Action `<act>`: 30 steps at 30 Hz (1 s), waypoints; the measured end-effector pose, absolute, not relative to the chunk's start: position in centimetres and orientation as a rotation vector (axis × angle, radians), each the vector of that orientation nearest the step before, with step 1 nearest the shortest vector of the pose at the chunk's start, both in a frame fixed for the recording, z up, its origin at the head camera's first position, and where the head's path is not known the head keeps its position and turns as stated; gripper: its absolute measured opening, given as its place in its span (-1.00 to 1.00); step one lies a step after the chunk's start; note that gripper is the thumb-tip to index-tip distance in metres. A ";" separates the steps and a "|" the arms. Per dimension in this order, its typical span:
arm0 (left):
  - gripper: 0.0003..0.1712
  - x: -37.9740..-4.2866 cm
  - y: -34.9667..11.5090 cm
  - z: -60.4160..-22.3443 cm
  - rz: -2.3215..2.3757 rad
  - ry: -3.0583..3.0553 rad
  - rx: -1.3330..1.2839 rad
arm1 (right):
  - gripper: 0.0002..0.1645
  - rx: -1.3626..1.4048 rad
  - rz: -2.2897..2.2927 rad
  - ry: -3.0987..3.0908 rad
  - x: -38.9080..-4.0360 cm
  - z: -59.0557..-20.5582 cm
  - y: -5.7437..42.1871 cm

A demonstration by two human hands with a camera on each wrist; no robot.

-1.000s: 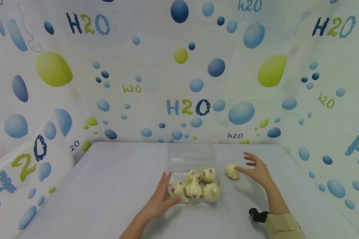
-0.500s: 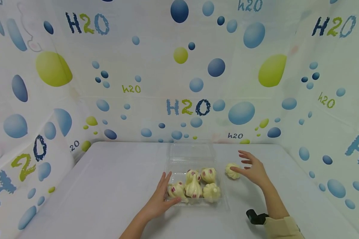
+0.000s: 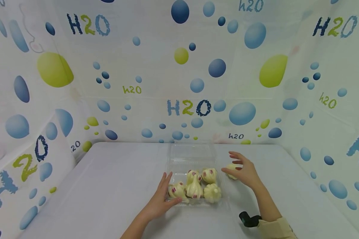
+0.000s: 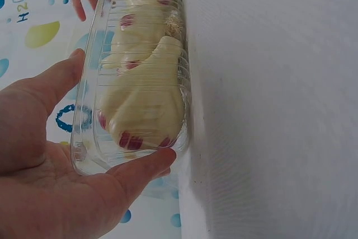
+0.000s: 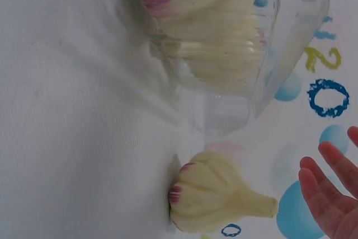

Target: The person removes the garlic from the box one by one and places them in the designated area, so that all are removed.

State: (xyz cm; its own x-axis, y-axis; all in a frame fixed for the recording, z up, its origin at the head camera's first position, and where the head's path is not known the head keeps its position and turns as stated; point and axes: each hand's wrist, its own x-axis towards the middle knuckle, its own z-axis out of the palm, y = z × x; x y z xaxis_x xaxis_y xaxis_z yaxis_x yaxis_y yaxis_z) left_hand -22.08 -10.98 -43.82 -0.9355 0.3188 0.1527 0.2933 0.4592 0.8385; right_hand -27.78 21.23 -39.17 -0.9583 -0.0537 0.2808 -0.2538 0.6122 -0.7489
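Stem (image 5: 257, 202) of the loose garlic bulb (image 5: 207, 197) shows plainly in the right wrist view, pointing up, with purple patches low on the bulb's side; in the head view the right hand (image 3: 242, 171) partly covers that bulb; the wrist view shows the fingers spread and a gap between them and the stem. Ridges in the near wall of the clear plastic clamshell (image 3: 177, 176) come out only in the left wrist view; there the left hand (image 4: 61, 155) is spread around the near left corner, thumb straight and low against the near wall. Six garlic bulbs in all: five bulbs (image 3: 194, 191) sit inside the clamshell, three in the near row, two behind at middle and right; the sixth stands on the white table (image 3: 122, 196) just right of it. One lid (image 3: 192, 152) lies folded open on the far side.
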 end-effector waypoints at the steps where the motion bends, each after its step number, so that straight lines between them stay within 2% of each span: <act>1: 0.05 -22.1 -11.0 -43.8 1.521 2.661 0.557 | -0.11 0.252 1.271 -2.606 -27.8 -39.2 21.0; 15: 0.04 -22.0 -10.9 -43.6 1.518 2.659 0.550 | -0.22 0.372 1.455 -2.508 -27.3 -38.8 18.6; 24: 0.04 -21.9 -11.0 -43.7 1.524 2.657 0.562 | -0.27 0.387 1.483 -2.508 -25.1 -36.1 16.2; 30: 0.04 -22.0 -11.0 -43.7 1.527 2.651 0.564 | -0.24 0.422 1.528 -2.497 -26.2 -37.5 16.0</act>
State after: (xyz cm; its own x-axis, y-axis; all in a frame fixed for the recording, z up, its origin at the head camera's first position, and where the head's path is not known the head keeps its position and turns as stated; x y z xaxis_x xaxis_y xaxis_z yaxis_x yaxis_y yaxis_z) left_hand -21.95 -11.00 -43.70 -0.9339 0.3236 0.1520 0.2939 0.4526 0.8419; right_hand -26.18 16.00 -37.47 -0.9427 -0.1445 0.3008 -0.3336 0.4303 -0.8388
